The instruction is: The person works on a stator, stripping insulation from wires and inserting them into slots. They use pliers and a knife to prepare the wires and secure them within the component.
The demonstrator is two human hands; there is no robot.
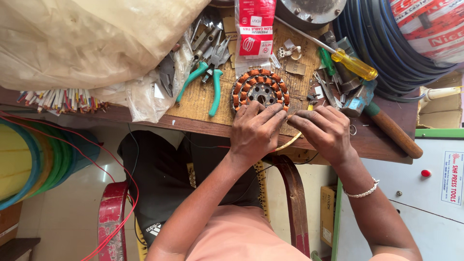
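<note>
Both of your hands sat at the near edge of the copper-wound stator [259,89] on the workbench [382,140]: left hand [255,130] fingers bent, touching its windings, right hand [325,129] pinching a thin strip [290,141]; winding work looked mid-step, needing fine fingertip control.

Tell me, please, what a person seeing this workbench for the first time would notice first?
Most striking is the round motor stator wound with copper coils, at the bench's middle, with the left hand resting on its near edge and the right hand beside it, fingertips close together. Left of it lie teal-handled pliers; at the right, a yellow-handled screwdriver lies near coiled dark cable.
</note>
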